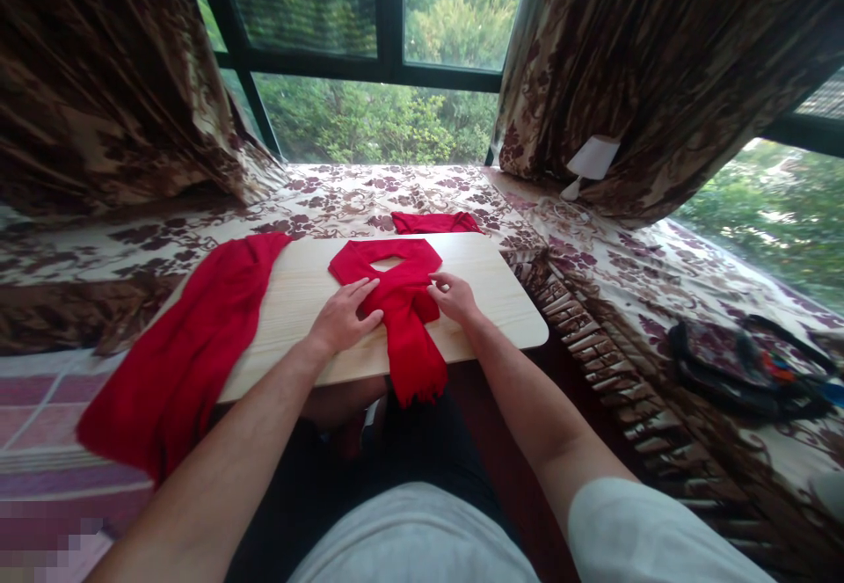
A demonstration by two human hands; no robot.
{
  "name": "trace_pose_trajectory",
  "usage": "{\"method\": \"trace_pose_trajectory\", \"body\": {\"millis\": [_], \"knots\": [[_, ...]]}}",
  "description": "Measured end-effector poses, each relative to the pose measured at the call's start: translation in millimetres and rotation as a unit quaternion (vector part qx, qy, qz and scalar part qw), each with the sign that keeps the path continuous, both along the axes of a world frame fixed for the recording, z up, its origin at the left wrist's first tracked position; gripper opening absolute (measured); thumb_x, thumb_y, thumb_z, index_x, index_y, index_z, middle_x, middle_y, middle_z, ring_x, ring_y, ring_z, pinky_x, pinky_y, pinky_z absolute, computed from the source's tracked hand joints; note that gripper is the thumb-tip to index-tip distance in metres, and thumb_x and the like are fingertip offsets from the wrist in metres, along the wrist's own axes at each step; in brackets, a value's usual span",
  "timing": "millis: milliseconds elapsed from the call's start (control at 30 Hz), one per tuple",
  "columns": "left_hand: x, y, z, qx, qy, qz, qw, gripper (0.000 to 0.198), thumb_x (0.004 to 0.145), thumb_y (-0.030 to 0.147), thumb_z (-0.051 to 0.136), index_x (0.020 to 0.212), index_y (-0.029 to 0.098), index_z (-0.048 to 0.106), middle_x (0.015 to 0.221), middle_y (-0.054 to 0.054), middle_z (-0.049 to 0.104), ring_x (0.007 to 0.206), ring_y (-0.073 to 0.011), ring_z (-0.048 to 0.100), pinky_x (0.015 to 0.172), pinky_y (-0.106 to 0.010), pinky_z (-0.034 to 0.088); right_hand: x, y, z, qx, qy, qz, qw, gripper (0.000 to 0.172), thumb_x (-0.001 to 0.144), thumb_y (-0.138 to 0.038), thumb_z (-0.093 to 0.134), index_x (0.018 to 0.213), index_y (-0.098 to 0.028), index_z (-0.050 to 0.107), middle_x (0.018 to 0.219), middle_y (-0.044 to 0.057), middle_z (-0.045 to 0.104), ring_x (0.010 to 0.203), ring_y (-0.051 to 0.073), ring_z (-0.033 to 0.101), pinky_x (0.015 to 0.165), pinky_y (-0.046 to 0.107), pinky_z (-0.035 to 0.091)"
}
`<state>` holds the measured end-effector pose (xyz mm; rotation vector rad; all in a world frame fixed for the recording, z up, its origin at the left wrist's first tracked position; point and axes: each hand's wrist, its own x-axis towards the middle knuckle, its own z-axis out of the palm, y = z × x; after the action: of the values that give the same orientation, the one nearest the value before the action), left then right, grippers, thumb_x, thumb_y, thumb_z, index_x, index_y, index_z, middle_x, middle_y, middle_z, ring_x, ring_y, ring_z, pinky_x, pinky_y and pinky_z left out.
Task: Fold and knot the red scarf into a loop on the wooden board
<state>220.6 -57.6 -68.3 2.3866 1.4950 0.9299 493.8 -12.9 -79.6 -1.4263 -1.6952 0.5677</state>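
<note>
A red scarf (396, 275) lies on a light wooden table (303, 293), folded into a loop at the top with its ends crossed. One fringed end hangs over the table's near edge. My left hand (344, 315) rests on the left side of the crossing, its fingers spread. At the right side of the crossing, my right hand (454, 296) pinches the scarf's edge between thumb and forefinger. A second red cloth (211, 328) is draped over the table's left end and hangs down beside it.
Behind the table, another folded red cloth (435, 222) lies on the floral cover (343, 192). A small white lamp (593, 158) stands at the back right near the curtain. A black bag (718, 372) lies on the right.
</note>
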Motion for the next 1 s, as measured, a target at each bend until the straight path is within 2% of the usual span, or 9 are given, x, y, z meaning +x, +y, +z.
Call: {"method": "trace_pose_trajectory", "body": {"millis": [100, 233, 433, 533, 600, 700, 833, 1000], "knots": [[-3.2, 5.9, 0.8, -0.054, -0.099, 0.022, 0.993, 0.072, 0.084, 0.051, 0.062, 0.149, 0.022, 0.047, 0.148, -0.011, 0.053, 0.136, -0.0283, 0.050, 0.117, -0.045, 0.036, -0.2, 0.2, 0.7, 0.005, -0.003, -0.001, 1.000, 0.034, 0.080, -0.034, 0.063, 0.108, -0.020, 0.076, 0.088, 0.002, 0.075, 0.077, 0.017, 0.067, 0.078, 0.029, 0.054], [-6.1, 8.4, -2.1, -0.098, -0.237, 0.066, 0.964, 0.077, 0.083, 0.048, 0.065, 0.152, 0.025, 0.041, 0.150, -0.011, 0.052, 0.135, -0.0280, 0.052, 0.114, -0.045, 0.040, 1.9, 2.1, -0.6, 0.000, 0.005, -0.006, 1.000, 0.032, 0.081, -0.032, 0.062, 0.107, -0.021, 0.076, 0.095, 0.002, 0.076, 0.082, 0.017, 0.069, 0.082, 0.030, 0.055], [-2.5, -2.8, -9.8, -0.042, -0.217, 0.079, 0.972, 0.081, 0.079, 0.040, 0.069, 0.153, 0.025, 0.038, 0.149, -0.012, 0.052, 0.136, -0.0271, 0.051, 0.115, -0.045, 0.039, 1.6, 1.3, 0.0, -0.006, 0.014, -0.007, 1.000, 0.031, 0.081, -0.033, 0.062, 0.106, -0.021, 0.076, 0.097, 0.003, 0.077, 0.082, 0.017, 0.069, 0.082, 0.029, 0.054], [-0.6, -3.7, -9.8, -0.044, -0.205, 0.078, 0.975, 0.080, 0.078, 0.036, 0.070, 0.151, 0.023, 0.040, 0.147, -0.014, 0.053, 0.136, -0.0279, 0.051, 0.116, -0.046, 0.038, 1.7, 1.8, 0.3, -0.002, 0.027, -0.010, 1.000, 0.029, 0.080, -0.033, 0.061, 0.102, -0.020, 0.076, 0.096, 0.004, 0.077, 0.083, 0.018, 0.069, 0.083, 0.031, 0.055], [-2.3, -1.3, -10.2, -0.054, -0.240, 0.084, 0.966, 0.077, 0.078, 0.034, 0.067, 0.150, 0.023, 0.041, 0.146, -0.014, 0.054, 0.134, -0.0274, 0.053, 0.115, -0.047, 0.039, 3.6, 4.0, 0.0, 0.001, 0.054, -0.024, 0.998, 0.027, 0.079, -0.033, 0.061, 0.097, -0.019, 0.076, 0.095, 0.005, 0.077, 0.083, 0.018, 0.069, 0.084, 0.033, 0.055], [-10.1, 4.6, -12.4, -0.076, -0.366, 0.118, 0.920, 0.072, 0.081, 0.034, 0.058, 0.150, 0.026, 0.037, 0.142, -0.014, 0.056, 0.125, -0.0255, 0.059, 0.106, -0.046, 0.048, 9.3, 8.8, -0.3, -0.011, 0.157, -0.076, 0.985, 0.027, 0.075, -0.033, 0.060, 0.094, -0.017, 0.072, 0.092, 0.006, 0.076, 0.084, 0.019, 0.071, 0.078, 0.033, 0.057], [-20.7, 9.2, -13.5, -0.092, -0.505, 0.166, 0.842, 0.065, 0.083, 0.038, 0.048, 0.146, 0.028, 0.034, 0.136, -0.014, 0.057, 0.117, -0.0236, 0.064, 0.093, -0.041, 0.055, 15.6, 13.3, 0.0, -0.032, 0.304, -0.115, 0.945, 0.030, 0.073, -0.032, 0.058, 0.095, -0.015, 0.067, 0.093, 0.008, 0.073, 0.076, 0.018, 0.071, 0.057, 0.026, 0.053], [-18.9, 8.1, -9.3, -0.104, -0.590, 0.153, 0.786, 0.055, 0.078, 0.036, 0.059, 0.131, 0.027, 0.046, 0.126, -0.010, 0.059, 0.110, -0.0222, 0.065, 0.091, -0.039, 0.054, 15.3, 14.1, -0.9, -0.020, 0.330, -0.111, 0.937, 0.026, 0.069, -0.030, 0.061, 0.090, -0.015, 0.067, 0.085, 0.006, 0.071, 0.071, 0.016, 0.069, 0.051, 0.023, 0.049]]}}
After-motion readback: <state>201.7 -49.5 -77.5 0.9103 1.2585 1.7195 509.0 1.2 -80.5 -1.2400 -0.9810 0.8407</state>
